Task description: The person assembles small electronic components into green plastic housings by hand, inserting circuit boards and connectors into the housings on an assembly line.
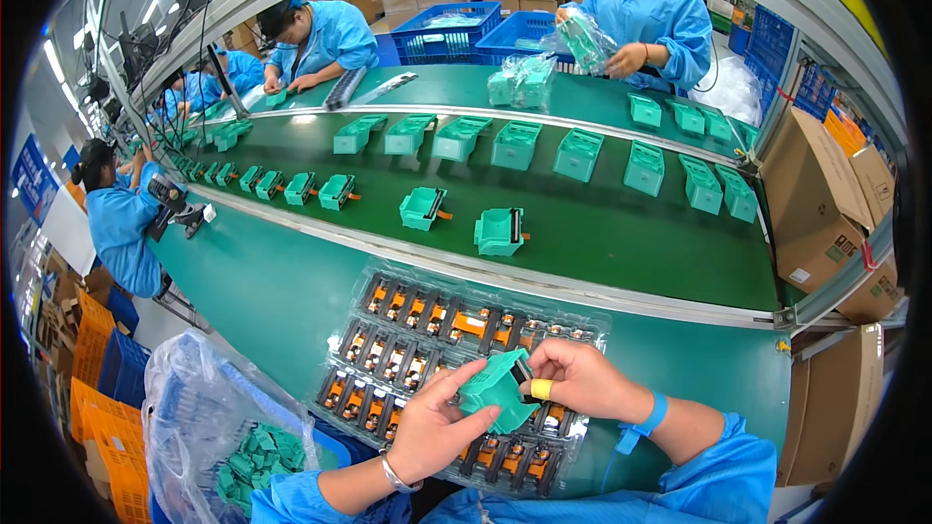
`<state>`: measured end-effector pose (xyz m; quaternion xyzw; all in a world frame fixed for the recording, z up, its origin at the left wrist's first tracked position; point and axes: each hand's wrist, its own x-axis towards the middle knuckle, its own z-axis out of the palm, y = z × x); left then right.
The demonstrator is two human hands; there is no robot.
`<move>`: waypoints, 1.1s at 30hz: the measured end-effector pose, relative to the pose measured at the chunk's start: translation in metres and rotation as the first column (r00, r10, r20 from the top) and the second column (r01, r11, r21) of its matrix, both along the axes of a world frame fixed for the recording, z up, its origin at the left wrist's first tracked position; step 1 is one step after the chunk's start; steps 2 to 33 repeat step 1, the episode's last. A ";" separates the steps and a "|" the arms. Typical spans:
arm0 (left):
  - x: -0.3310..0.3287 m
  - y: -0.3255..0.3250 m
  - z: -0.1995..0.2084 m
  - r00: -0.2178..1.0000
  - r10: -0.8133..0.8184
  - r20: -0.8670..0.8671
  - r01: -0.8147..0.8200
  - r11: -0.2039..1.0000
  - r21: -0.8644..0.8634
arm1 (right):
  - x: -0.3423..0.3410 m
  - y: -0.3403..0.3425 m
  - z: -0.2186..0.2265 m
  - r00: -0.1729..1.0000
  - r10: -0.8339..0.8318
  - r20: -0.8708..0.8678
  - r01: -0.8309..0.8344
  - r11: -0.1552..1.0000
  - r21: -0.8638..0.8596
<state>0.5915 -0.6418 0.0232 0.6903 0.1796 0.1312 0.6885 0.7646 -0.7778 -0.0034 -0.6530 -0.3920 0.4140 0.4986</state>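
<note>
My left hand (434, 427) is closed round a green plastic housing (490, 390), thumb along its lower side. At the housing's right end, the fingers of my right hand (573, 378) pinch a small black part (525, 394) against it; a yellow wrap covers one fingertip. How far the black part sits inside the housing is hidden by my fingers. Beneath both hands lies a clear plastic tray (342, 342) with rows of black-and-orange parts (398, 362).
Beyond the bench edge, a dark green conveyor (621, 252) carries rows of green housings (500, 231). At my lower left stands a blue crate lined with clear plastic, holding small green pieces (260, 461). Co-workers (325, 39) sit along the far side; cardboard boxes (815, 184) stand right.
</note>
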 end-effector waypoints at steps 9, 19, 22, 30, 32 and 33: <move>0.000 0.000 0.000 1.000 -0.001 0.003 0.001 1.000 0.000 | 0.000 0.001 0.002 1.000 -0.005 -0.001 0.005 1.000 0.000; 0.000 0.000 0.000 1.000 -0.001 0.003 0.001 1.000 0.000 | 0.000 0.001 0.002 1.000 -0.005 -0.001 0.005 1.000 0.000; 0.000 0.000 0.000 1.000 -0.001 0.003 0.001 1.000 0.000 | 0.000 0.001 0.002 1.000 -0.005 -0.001 0.005 1.000 0.000; 0.000 0.000 0.000 1.000 -0.001 0.003 0.001 1.000 0.000 | 0.000 0.001 0.002 1.000 -0.005 -0.001 0.005 1.000 0.000; 0.000 0.000 0.000 1.000 -0.001 0.003 0.001 1.000 0.000 | 0.000 0.001 0.002 1.000 -0.005 -0.001 0.005 1.000 0.000; 0.000 0.000 0.000 1.000 -0.001 0.003 0.001 1.000 0.000 | 0.000 0.001 0.002 1.000 -0.005 -0.001 0.005 1.000 0.000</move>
